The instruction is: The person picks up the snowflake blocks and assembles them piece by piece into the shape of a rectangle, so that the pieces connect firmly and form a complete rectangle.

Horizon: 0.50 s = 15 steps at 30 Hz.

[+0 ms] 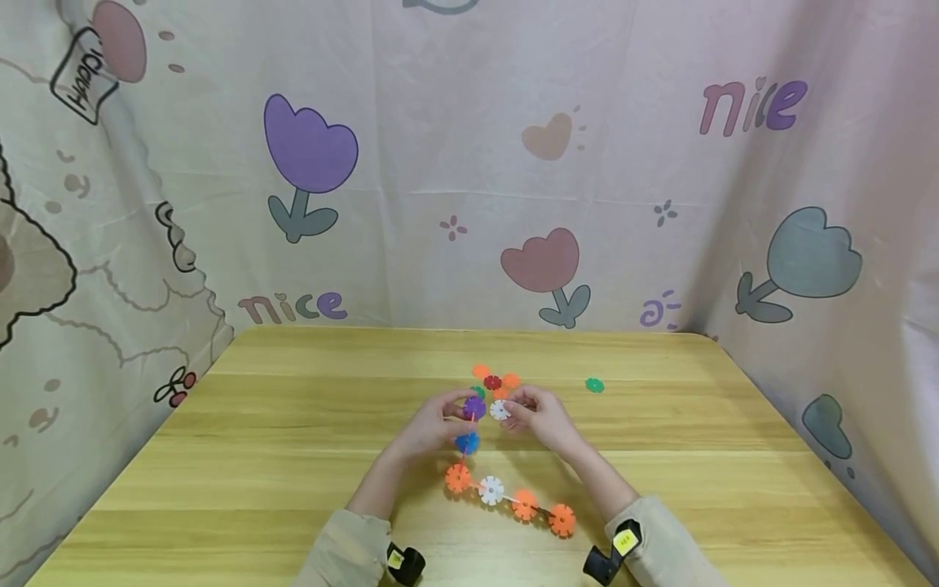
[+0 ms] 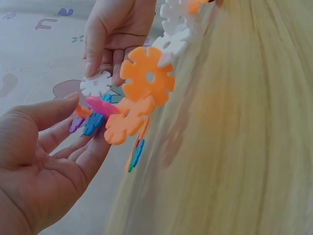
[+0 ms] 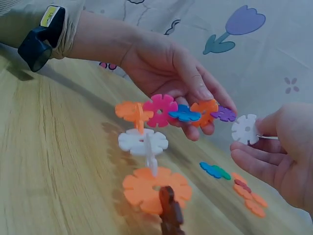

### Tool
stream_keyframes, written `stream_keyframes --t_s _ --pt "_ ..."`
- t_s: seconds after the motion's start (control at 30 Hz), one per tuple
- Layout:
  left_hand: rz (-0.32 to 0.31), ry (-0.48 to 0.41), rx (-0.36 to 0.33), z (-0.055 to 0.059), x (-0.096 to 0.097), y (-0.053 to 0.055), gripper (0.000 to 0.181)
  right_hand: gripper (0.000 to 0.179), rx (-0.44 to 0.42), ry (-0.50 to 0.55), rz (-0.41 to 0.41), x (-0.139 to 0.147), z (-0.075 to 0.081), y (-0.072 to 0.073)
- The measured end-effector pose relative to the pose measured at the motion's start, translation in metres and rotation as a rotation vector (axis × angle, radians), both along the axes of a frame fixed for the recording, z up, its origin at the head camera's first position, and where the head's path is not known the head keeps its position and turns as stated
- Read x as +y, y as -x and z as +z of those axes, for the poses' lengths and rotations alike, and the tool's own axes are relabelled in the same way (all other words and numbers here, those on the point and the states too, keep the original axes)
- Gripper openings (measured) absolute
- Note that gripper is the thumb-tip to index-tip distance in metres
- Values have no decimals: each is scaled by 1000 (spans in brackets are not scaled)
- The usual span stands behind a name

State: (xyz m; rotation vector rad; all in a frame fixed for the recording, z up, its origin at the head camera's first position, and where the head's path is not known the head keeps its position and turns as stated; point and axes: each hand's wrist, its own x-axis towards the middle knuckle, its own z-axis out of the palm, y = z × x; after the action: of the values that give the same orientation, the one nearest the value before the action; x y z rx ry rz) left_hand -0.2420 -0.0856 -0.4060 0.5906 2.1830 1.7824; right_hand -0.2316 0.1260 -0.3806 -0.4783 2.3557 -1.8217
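A chain of slotted plastic snowflake discs bends from my left hand (image 1: pixel 431 425) down and rightward above the table. The fingers and thumb of that hand pinch it near the far end, at an orange disc (image 3: pixel 204 111) beside the purple disc (image 1: pixel 474 408). Farther along come a blue disc (image 1: pixel 466 443), a pink one (image 3: pixel 160 110), then orange, white and brown ones, ending by an orange disc (image 1: pixel 562 520). My right hand (image 1: pixel 544 417) pinches a single white snowflake disc (image 3: pixel 243 129) between thumb and fingers. Its edge is close to the purple disc; contact cannot be made out.
Behind the hands, loose discs lie on the wooden table (image 1: pixel 308 408): a dark red disc (image 1: pixel 492 382) among several orange ones, with green and blue discs (image 3: pixel 210 170) nearby. A separate green disc (image 1: pixel 594 385) lies farther right. Printed cloth (image 1: pixel 440 147) hangs behind the table.
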Motion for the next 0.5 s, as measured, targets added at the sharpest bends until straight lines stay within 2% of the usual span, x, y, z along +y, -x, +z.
stream_keyframes --t_s 0.1,0.3,0.5 --pt "-2 -16 -21 0 0 0 52 13 12 25 3 -1 -2 1" --pt "5 -25 -30 -1 1 1 52 14 22 53 41 1 -23 14" --pt "-11 -44 -55 -1 1 1 50 17 52 -4 58 1 -30 18"
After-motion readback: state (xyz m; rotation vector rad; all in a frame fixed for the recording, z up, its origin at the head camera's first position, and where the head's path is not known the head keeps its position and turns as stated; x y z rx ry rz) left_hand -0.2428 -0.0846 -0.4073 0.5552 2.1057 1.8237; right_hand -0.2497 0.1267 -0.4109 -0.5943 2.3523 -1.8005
